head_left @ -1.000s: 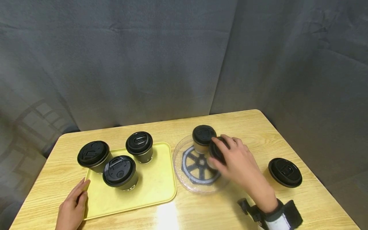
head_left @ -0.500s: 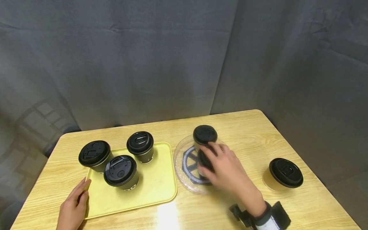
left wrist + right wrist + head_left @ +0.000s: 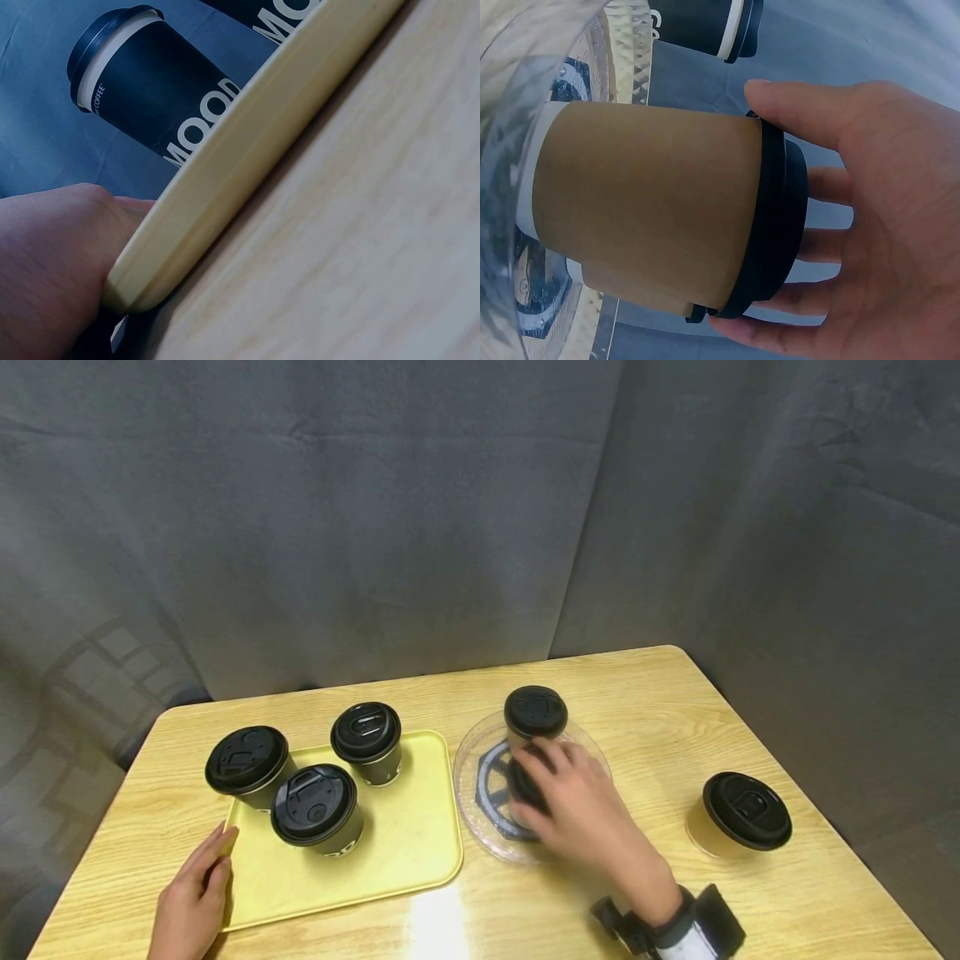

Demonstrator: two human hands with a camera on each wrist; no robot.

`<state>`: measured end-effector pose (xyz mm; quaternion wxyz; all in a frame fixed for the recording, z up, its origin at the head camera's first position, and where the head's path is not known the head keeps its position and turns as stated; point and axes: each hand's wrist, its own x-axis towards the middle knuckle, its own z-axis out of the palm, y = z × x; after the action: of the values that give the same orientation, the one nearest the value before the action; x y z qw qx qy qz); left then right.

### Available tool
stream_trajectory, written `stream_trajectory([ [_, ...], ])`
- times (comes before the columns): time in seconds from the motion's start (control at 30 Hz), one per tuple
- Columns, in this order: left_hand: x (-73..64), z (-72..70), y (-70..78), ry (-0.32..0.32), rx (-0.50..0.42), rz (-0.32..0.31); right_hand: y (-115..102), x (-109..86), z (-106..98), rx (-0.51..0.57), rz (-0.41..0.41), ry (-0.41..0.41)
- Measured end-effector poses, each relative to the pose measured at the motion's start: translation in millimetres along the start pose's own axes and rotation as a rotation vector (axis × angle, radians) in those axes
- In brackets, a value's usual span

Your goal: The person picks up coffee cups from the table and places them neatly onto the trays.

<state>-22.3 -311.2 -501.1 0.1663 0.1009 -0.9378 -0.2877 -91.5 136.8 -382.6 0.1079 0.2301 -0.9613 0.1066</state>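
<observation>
In the head view, my right hand (image 3: 581, 802) holds a lidded paper coffee cup from above, standing in a clear round dish (image 3: 467, 822). The right wrist view shows the cup's brown sleeve (image 3: 649, 202) and black lid (image 3: 776, 217), with thumb and fingertips at opposite sides of the lid. A second lidded cup (image 3: 536, 712) stands directly behind it in the dish. At the left, my left hand (image 3: 189, 893) rests against the edge of a yellow tray (image 3: 405, 852), fingers fairly straight. On the tray stand three dark cups (image 3: 315, 810) (image 3: 366, 743) (image 3: 251, 768) with black lids.
One more brown cup (image 3: 738, 814) with a black lid stands on the wooden table (image 3: 637, 693) near its right edge. A grey curtain (image 3: 375, 527) hangs behind the table. The clear dish sits close to the tray's right edge.
My right hand has shifted left and slightly toward me, with the held cup moving left across the dish. My left hand and the tray cups stay in place.
</observation>
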Motion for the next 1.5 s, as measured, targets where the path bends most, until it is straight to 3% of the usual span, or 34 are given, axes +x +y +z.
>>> stream_trajectory([
  [0.2,0.1,0.4,0.3,-0.01,-0.002,-0.006,-1,-0.7,3,-0.018,-0.002,-0.014],
  [0.4,-1.5,-3.5,-2.2,-0.039,0.019,-0.072,-4,-2.3,6,-0.012,-0.012,-0.014],
  [0.73,1.0,-8.0,5.3,0.014,0.034,-0.075,-2,-6.1,5,0.017,0.004,-0.004],
  [0.8,2.0,-10.2,9.1,0.042,0.036,-0.062,0,-7.4,2,0.023,0.009,0.014],
  [0.97,3.7,-16.9,19.8,0.12,0.04,0.048,6,-10.4,-5,0.025,0.04,0.035],
  [1.03,2.9,-21.7,23.2,0.108,0.071,0.049,9,-11.1,-7,0.022,0.047,0.044],
  [1.17,-0.2,-32.2,29.3,0.044,0.149,-0.016,17,-12.5,-9,0.026,0.069,0.053],
  [1.27,-1.1,-38.0,35.1,0.035,0.171,-0.027,23,-13.7,-12,0.019,0.095,0.058],
  [1.5,-0.1,-43.6,54.8,0.083,0.146,0.05,37,-16.2,-17,0.002,0.123,0.083],
])
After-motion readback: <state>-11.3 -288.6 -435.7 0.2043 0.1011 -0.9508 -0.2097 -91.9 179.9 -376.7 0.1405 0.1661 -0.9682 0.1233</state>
